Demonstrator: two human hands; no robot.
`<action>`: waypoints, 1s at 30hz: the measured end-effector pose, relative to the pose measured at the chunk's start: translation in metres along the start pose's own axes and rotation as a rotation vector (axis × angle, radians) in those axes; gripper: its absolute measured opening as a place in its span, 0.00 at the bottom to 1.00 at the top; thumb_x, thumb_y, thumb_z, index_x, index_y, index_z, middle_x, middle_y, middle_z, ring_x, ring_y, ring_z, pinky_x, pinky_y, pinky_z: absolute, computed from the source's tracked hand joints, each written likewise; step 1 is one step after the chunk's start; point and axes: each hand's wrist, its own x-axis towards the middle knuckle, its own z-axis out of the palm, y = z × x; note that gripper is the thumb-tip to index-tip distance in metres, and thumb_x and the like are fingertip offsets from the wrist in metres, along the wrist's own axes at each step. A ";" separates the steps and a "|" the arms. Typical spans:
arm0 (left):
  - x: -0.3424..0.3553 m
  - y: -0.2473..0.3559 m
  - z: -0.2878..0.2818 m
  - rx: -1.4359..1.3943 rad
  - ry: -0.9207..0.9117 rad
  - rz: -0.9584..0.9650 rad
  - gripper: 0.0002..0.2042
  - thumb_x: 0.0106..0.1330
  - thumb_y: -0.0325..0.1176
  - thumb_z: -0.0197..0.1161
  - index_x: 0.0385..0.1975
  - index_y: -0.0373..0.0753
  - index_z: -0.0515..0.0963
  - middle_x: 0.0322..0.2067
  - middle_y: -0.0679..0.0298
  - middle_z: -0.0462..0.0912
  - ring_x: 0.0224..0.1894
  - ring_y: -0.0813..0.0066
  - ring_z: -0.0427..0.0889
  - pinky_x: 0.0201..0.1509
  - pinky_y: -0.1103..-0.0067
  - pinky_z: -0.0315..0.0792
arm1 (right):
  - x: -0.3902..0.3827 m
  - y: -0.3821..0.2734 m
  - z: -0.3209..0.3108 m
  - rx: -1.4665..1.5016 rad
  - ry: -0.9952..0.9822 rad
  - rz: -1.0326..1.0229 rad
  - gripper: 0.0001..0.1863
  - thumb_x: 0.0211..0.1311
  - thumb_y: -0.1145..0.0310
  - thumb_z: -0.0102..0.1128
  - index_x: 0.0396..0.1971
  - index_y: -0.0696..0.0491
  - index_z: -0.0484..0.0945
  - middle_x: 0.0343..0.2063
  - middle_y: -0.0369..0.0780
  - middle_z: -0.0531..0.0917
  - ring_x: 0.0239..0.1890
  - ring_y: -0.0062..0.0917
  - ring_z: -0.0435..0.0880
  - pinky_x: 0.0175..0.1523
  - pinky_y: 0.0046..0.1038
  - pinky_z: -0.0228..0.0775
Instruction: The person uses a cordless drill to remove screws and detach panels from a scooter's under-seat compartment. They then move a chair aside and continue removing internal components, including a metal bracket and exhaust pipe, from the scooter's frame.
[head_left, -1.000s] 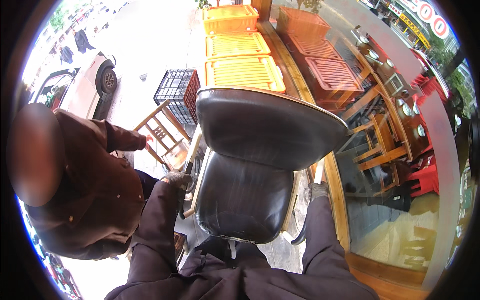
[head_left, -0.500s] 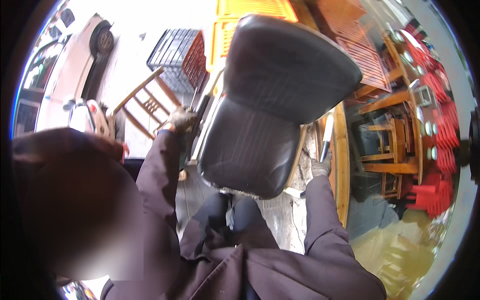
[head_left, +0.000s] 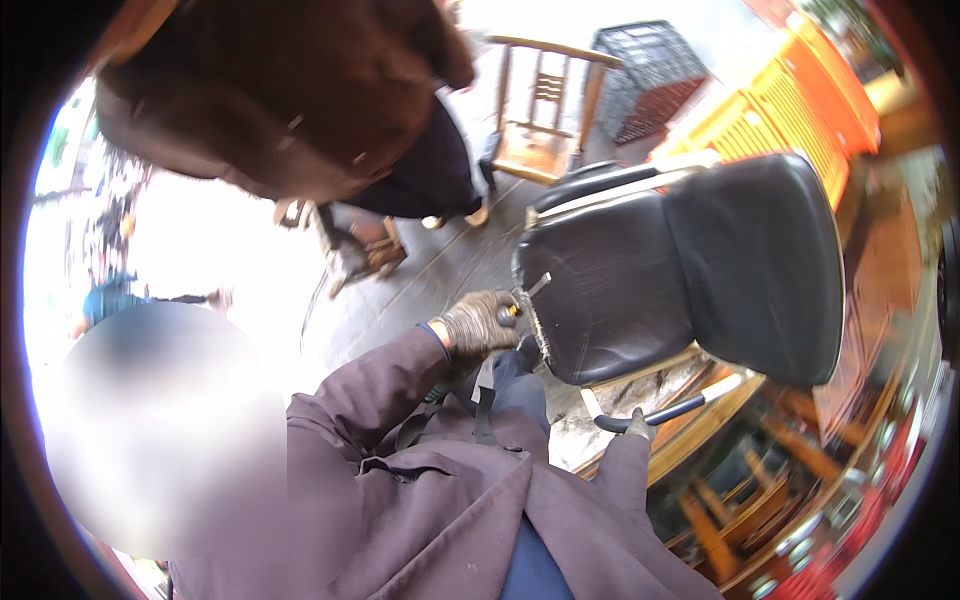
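A black padded chair (head_left: 612, 290) with a pale frame stands tilted before me, its seat front frayed along the edge. My gloved left hand (head_left: 478, 322) is closed beside that frayed edge. Its fingers wrap round what looks like a screwdriver (head_left: 540, 284); a dark handle end with a bit of yellow and a short metal shaft show. On the chair's right side, my gloved right hand (head_left: 639, 426) grips the black armrest (head_left: 676, 411); most of its fingers are hidden.
A person in a brown jacket (head_left: 270, 100) stands close at upper left. Beyond the chair are a wooden chair (head_left: 535, 150), a dark plastic crate (head_left: 650, 70) and orange crates (head_left: 770, 110). Wooden furniture (head_left: 740, 510) stands behind a wooden ledge at lower right.
My view has swung, so the chair now lies further right and turned. My left hand has left the left armrest area and come to the seat's front edge. The right hand stays on its armrest.
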 end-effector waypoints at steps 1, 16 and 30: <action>-0.030 -0.005 0.016 0.072 0.008 -0.013 0.24 0.48 0.37 0.66 0.47 0.36 0.77 0.34 0.50 0.82 0.38 0.60 0.81 0.45 0.70 0.74 | 0.002 0.000 -0.024 -0.024 -0.121 0.003 0.36 0.53 0.66 0.71 0.60 0.58 0.63 0.45 0.51 0.79 0.37 0.38 0.84 0.42 0.35 0.79; -0.406 -0.188 0.116 -0.284 0.629 -0.665 0.23 0.45 0.43 0.64 0.41 0.38 0.80 0.37 0.49 0.83 0.42 0.53 0.81 0.48 0.66 0.74 | -0.240 -0.088 0.074 -0.912 -0.860 -0.260 0.13 0.64 0.63 0.57 0.41 0.55 0.71 0.20 0.44 0.76 0.14 0.35 0.76 0.19 0.43 0.73; -0.697 -0.366 0.307 -0.803 1.221 -1.185 0.24 0.47 0.47 0.69 0.41 0.38 0.81 0.41 0.51 0.83 0.44 0.59 0.82 0.49 0.68 0.74 | -0.552 0.078 0.149 -1.323 -1.296 -0.488 0.14 0.59 0.69 0.60 0.44 0.49 0.70 0.21 0.45 0.76 0.17 0.37 0.76 0.21 0.42 0.71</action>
